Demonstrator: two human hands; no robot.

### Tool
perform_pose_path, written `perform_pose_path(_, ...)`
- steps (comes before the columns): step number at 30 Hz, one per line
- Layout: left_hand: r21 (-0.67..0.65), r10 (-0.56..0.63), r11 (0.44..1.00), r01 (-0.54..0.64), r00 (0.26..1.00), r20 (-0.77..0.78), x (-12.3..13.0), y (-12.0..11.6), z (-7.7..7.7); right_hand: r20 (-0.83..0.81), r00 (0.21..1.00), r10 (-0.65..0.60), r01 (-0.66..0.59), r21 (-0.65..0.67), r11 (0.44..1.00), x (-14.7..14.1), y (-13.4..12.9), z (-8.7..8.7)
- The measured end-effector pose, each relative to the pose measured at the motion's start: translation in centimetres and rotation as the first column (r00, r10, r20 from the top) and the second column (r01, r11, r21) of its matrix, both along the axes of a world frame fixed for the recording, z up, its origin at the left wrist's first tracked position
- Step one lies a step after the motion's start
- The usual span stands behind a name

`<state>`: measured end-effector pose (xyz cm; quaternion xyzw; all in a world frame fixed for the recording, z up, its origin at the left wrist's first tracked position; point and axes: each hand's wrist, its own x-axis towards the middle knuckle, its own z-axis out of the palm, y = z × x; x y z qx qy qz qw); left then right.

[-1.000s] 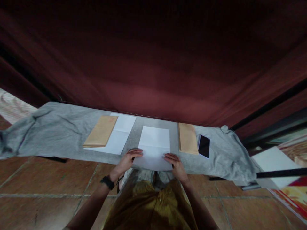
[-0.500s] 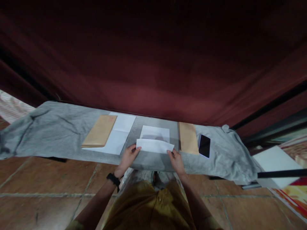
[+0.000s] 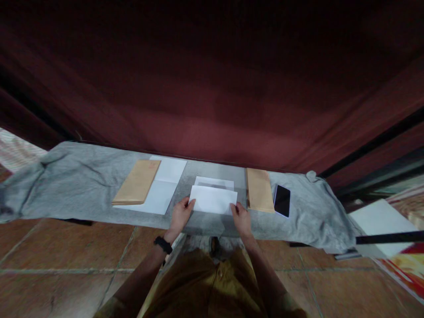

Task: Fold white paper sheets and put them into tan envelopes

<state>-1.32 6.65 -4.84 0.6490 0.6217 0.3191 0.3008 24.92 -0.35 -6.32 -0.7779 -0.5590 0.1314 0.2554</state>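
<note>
The left hand (image 3: 181,213) pinches the near left corner of a white sheet of paper (image 3: 213,198), thumb on top and the other fingers curled under the edge, so the hand is closed on the paper rather than spread. The right hand (image 3: 240,218) does the same at the near right corner, fingers drawn together on the edge. Between them the sheet is folded over, its near part laid back over the far part, with a narrow strip of the far part showing beyond the fold. The sheet lies in the middle of a grey cloth (image 3: 76,181) spread along a narrow table, just in front of a dark red curtain (image 3: 212,97). There are two brown envelopes: one envelope (image 3: 137,187) to the left, resting on a second, unfolded white sheet (image 3: 167,185), and another envelope (image 3: 259,190) just right of the folded sheet. One black phone (image 3: 282,200) lies beside that right envelope, near it but apart. A black watch (image 3: 162,244) sits on the left wrist.
</note>
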Motion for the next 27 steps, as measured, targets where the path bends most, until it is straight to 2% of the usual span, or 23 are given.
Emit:
perform_pose_path(4,-0.091,0.020,0.995,-0.042,0.974,-0.226,0.8,0.9,1.1,0.156,0.987,-0.027,0.048,-0.136,0.990,-0.6,1.3,1.1)
perform_pose_path(7,-0.132,0.020,0.989,-0.070,0.936,-0.350,1.4,1.5,1.8,0.235,0.972,-0.020,0.062,-0.176,0.982,-0.8,2.1,1.7)
perform_pose_path(10,-0.166,0.013,0.982,-0.089,0.911,-0.412,1.9,2.0,2.2,0.278,0.961,-0.017,0.071,-0.187,0.980,-1.0,2.8,2.0)
perform_pose_path(17,-0.218,0.000,0.970,-0.103,0.904,-0.428,2.3,3.4,2.7,0.307,0.951,-0.027,0.097,-0.216,0.972,-1.3,3.8,2.1)
perform_pose_path(27,-0.208,-0.003,0.974,-0.084,0.922,-0.387,2.2,4.9,2.1,0.358,0.934,-0.018,0.099,-0.209,0.973,-1.2,5.1,2.0)
